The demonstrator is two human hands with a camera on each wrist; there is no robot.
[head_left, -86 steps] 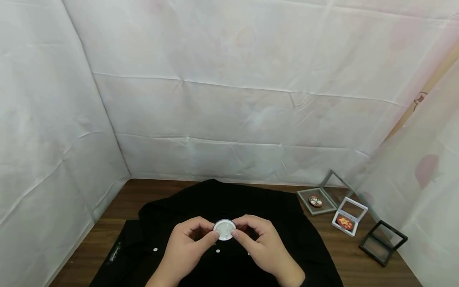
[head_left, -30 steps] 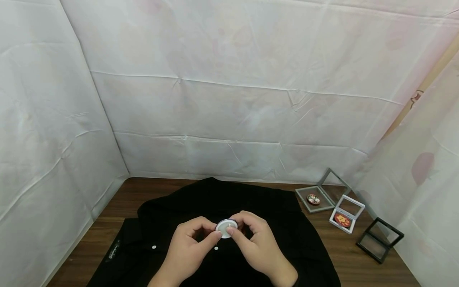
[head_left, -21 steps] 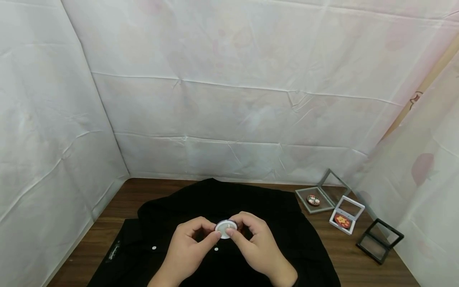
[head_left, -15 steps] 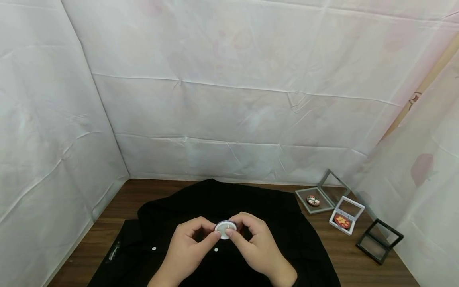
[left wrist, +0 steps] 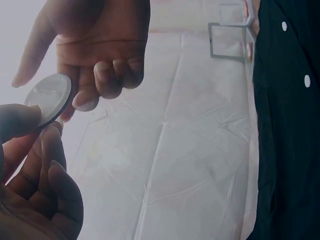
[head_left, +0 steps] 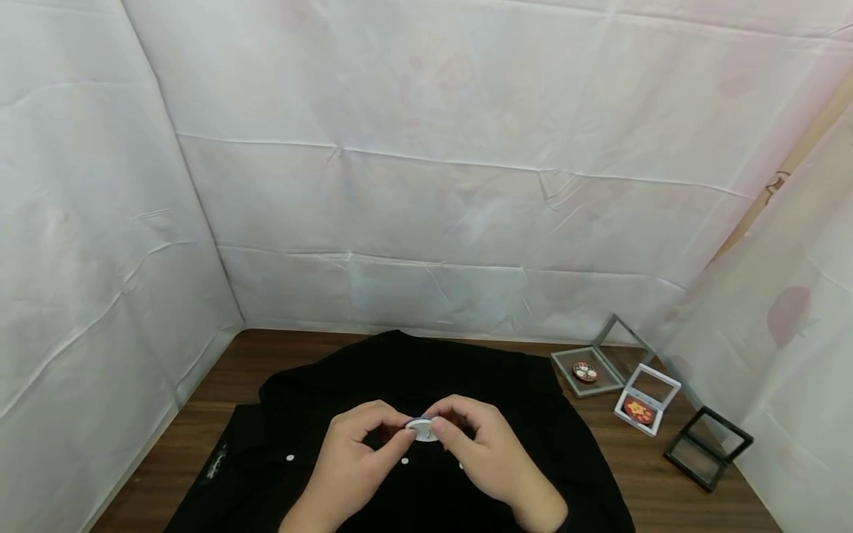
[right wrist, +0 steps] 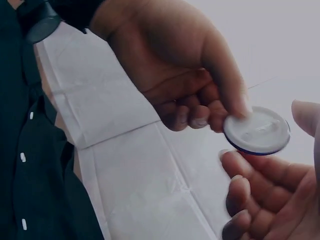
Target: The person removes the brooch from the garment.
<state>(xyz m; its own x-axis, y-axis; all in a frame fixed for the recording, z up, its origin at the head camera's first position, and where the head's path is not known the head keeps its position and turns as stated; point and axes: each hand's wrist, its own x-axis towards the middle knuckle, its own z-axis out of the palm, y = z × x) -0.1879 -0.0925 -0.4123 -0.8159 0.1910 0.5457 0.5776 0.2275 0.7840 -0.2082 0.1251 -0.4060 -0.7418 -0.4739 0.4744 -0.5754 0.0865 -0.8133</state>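
A small round white badge [head_left: 422, 428] with a dark rim is held in the air just above a black shirt [head_left: 400, 385], near the front middle of the wooden table [head_left: 220, 385]. It is pinched at its edge between the thumb and fingertips of the left hand [head_left: 353, 463] and touched on its right edge by the fingertips of the right hand [head_left: 489, 459], whose fingers are curled about it. The disc is judged to be light, stiff and smooth, so it may slip if squeezed on its faces; the rim is the better place to be gripped. Its back is turned up, and whether a pin is open there cannot be told.

The shirt is soft and lies spread out, white buttons [head_left: 405, 461] showing beneath the hands. Three small display cases [head_left: 649, 406] are set well apart at the right, two holding colourful badges, one black and empty. Nothing is seen standing between the hands and the cloth.
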